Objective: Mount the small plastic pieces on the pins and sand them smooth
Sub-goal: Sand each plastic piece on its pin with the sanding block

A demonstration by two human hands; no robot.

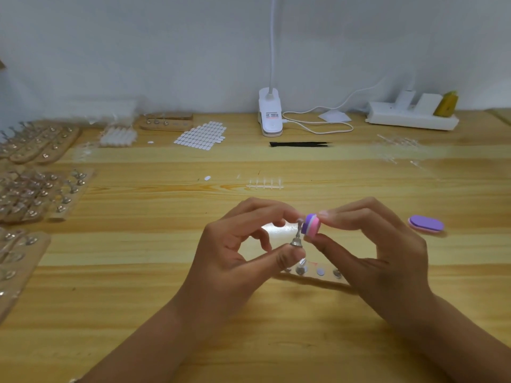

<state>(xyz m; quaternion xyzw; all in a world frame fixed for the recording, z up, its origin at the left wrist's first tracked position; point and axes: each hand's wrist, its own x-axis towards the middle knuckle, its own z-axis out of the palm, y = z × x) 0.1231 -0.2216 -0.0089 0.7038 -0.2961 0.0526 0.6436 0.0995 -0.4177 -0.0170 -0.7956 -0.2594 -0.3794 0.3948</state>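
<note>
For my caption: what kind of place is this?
Probably a small craft workbench: rows of pin stands, a sanding block in the right hand, a pin in the left hand, a clip lamp.

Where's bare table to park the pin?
Free: band between black tweezers and clear sprue; near table between the forearms; right of the spare purple buffer. Crowded: pin racks on the left, lamp base and power strip at back, wooden strip under the left hand holding the pin and right hand holding a sanding block.
</note>
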